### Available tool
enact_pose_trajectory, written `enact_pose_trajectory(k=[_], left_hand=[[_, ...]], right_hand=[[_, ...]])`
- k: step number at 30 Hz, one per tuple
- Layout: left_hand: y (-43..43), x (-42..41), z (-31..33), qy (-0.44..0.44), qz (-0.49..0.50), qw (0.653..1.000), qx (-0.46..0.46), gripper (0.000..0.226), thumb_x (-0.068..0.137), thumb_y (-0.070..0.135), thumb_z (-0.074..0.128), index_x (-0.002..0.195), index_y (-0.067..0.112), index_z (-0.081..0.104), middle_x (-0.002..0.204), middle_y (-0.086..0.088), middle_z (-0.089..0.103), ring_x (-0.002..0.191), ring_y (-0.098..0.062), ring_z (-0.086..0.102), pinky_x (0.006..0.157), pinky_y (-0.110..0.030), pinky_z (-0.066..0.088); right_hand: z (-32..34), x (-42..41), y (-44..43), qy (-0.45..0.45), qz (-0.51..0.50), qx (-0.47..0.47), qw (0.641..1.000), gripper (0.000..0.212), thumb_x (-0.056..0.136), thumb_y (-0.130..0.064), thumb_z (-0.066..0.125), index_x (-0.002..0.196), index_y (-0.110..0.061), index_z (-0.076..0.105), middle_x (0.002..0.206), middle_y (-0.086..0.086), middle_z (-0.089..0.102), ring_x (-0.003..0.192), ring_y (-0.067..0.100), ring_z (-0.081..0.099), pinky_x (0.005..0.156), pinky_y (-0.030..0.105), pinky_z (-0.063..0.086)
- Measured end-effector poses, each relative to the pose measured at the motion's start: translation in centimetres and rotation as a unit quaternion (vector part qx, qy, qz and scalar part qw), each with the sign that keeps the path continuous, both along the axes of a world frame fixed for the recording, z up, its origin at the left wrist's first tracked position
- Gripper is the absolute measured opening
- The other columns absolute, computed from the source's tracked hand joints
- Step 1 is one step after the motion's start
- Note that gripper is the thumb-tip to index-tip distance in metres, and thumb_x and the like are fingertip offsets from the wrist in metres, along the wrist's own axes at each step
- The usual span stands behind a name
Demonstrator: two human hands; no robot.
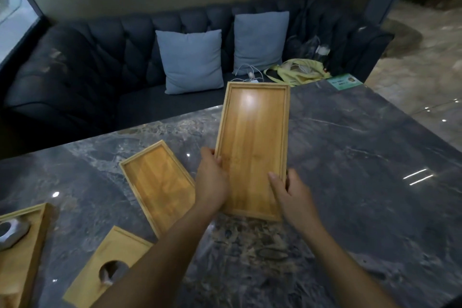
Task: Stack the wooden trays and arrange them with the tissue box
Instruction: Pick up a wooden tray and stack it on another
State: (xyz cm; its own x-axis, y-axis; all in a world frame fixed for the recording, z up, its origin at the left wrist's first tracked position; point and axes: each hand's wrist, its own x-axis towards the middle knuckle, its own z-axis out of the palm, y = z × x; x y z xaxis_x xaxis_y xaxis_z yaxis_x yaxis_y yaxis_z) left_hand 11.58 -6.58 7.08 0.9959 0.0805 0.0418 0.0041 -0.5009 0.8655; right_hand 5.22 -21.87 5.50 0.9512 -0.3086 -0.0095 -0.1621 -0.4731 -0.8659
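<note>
- The person is holding a long wooden tray (pixel 252 147) in both hands, lifted and tilted so its far end is rising above the near end, out over the middle of the grey marble table (pixel 362 157)
- That tray is showing a warm honey colour, planked lengthwise, with a thin raised rim running all the way round and a bright glare sitting on its far half
- The left hand (pixel 212 182) is clasping the tray's left long edge near the near end, thumb lying over the rim onto the inner floor
- The right hand (pixel 292 192) is gripping the right long edge, thumb lying inside the tray, the other fingers wrapping round the outside
- A second tray (pixel 157 182), of the same wood and rim, is lying flat on the table just to the left, its near corner passing under the left forearm
- The tissue box (pixel 110 265), pale wood with a round hole in its top, is sitting nearer and further left, partly hidden by the left forearm
- At the near left edge another wooden piece (pixel 22 257) is carrying a grey ring-shaped thing (pixel 10 232); what that is I cannot tell
- Beyond the table a dark tufted sofa (pixel 87 70) is bearing two blue-grey cushions (pixel 192 60)
</note>
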Motion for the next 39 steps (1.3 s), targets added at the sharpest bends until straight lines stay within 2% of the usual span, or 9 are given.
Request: enact_pose_trajectory(k=[4,8,11,15,18,21,28,34,39], left_hand=[[-1.2,2.1,0.5,0.066,-0.039,0.997,-0.014,0.018,0.096,0.027,0.040,0.107,0.017,0.049,0.081,0.011,0.051,0.071,-0.001,0.047,0.057,-0.021,0.034],[-0.7,2.9,-0.7,0.092,-0.149,0.970,0.170,0.022,0.092,0.028,0.048,0.098,0.010,0.060,0.087,-0.007,0.063,0.074,-0.019,0.056,0.067,-0.029,0.045],[-0.6,2.7,-2.4,0.130,-0.197,0.948,0.216,0.020,0.093,0.026,0.046,0.085,0.010,0.055,0.088,-0.013,0.064,0.081,-0.027,0.062,0.068,-0.033,0.047],[-0.7,3.6,-3.7,0.107,-0.176,0.961,0.185,0.025,0.095,0.023,0.043,0.092,0.004,0.057,0.094,-0.018,0.065,0.086,-0.031,0.060,0.073,-0.036,0.045],[-1.2,4.6,-4.7,0.089,-0.164,0.959,0.212,0.030,0.096,0.026,0.037,0.096,0.004,0.057,0.097,-0.018,0.064,0.087,-0.031,0.058,0.075,-0.039,0.045],[-1.7,5.6,-5.6,0.096,-0.156,0.955,0.234,0.033,0.097,0.029,0.032,0.097,0.008,0.057,0.098,-0.014,0.064,0.086,-0.027,0.058,0.077,-0.040,0.047],[-1.7,5.9,-8.2,0.120,-0.158,0.949,0.244,0.026,0.096,0.024,0.032,0.097,0.008,0.053,0.103,-0.020,0.063,0.094,-0.036,0.058,0.076,-0.041,0.043],[-2.0,5.1,-9.7,0.082,-0.176,0.951,0.241,0.027,0.097,0.026,0.033,0.096,0.006,0.052,0.099,-0.022,0.065,0.090,-0.036,0.059,0.065,-0.032,0.030],[-1.1,4.2,-10.1,0.030,-0.172,0.952,0.250,0.025,0.095,0.035,0.037,0.100,0.014,0.050,0.095,-0.012,0.068,0.085,-0.029,0.062,0.069,-0.037,0.043]], right_hand=[[-0.1,1.3,-1.3,-0.007,-0.051,-0.044,0.998,0.038,0.096,-0.031,0.038,0.061,-0.020,0.033,0.058,0.000,0.041,0.059,0.023,0.045,0.047,0.034,0.026],[-1.2,3.0,-3.6,0.013,-0.067,-0.059,0.996,0.040,0.097,-0.026,0.038,0.058,-0.015,0.035,0.056,0.001,0.040,0.061,0.024,0.045,0.055,0.034,0.027],[-1.9,4.3,-4.4,0.019,-0.067,-0.073,0.995,0.041,0.097,-0.026,0.039,0.058,-0.011,0.040,0.055,0.004,0.045,0.063,0.029,0.050,0.057,0.034,0.031],[-3.1,6.6,-5.0,0.053,-0.036,-0.158,0.985,0.039,0.097,-0.030,0.033,0.073,-0.004,0.050,0.085,0.030,0.063,0.083,0.041,0.058,0.070,0.044,0.042],[-3.9,8.6,-5.7,0.088,-0.006,-0.220,0.971,0.043,0.097,-0.036,0.027,0.078,-0.008,0.054,0.089,0.021,0.065,0.076,0.034,0.057,0.065,0.037,0.036],[-4.8,10.1,-6.5,0.116,0.023,-0.218,0.969,0.041,0.097,-0.036,0.026,0.072,-0.014,0.049,0.084,0.012,0.064,0.066,0.021,0.049,0.062,0.034,0.032],[-7.4,9.8,-6.3,0.129,0.025,-0.228,0.965,0.041,0.098,-0.034,0.027,0.066,-0.014,0.043,0.085,0.019,0.066,0.081,0.035,0.061,0.064,0.037,0.041],[-8.9,9.0,-6.6,0.158,0.020,-0.247,0.956,0.045,0.098,-0.032,0.027,0.088,0.001,0.056,0.097,0.026,0.066,0.088,0.037,0.061,0.067,0.038,0.042],[-8.6,8.3,-7.5,0.165,0.022,-0.241,0.956,0.049,0.095,-0.048,0.028,0.115,-0.006,0.046,0.103,0.024,0.065,0.094,0.040,0.060,0.072,0.043,0.042]])
